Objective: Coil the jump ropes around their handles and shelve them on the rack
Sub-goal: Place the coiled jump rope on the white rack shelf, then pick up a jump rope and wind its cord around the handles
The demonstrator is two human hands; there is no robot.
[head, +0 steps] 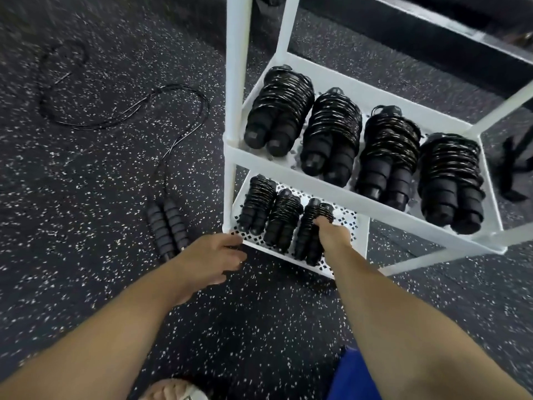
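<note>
View from a head-worn camera, looking down at two bare forearms reaching toward a white rack that stood on a black rubber floor flecked with white.

The rack's upper shelf held four jump ropes, each wound tightly around its pair of black handles. They lay side by side: the first bundle at the left, then the second, the third and the fourth at the right.

The lower shelf, a white sheet punched with small holes, held three more wound ropes in a row: a left bundle, a middle bundle and a right bundle. The right hand gripped the right bundle from its right side, with the fingers wrapped over the coils, and the bundle rested on the shelf just beside the middle one.

The left hand was at the front left corner of the lower shelf. Its fingers were bent and it touched the rim, but whether it truly clasped the edge could not be told.

To the left of the rack an unwound jump rope lay on the floor. Its two ribbed handles were together and its cord trailed away in a wide loop. Farther off at the upper left lay another loose rope, blurred.

At the bottom edge were a foot in a pale sandal and a patch of blue clothing.
</note>
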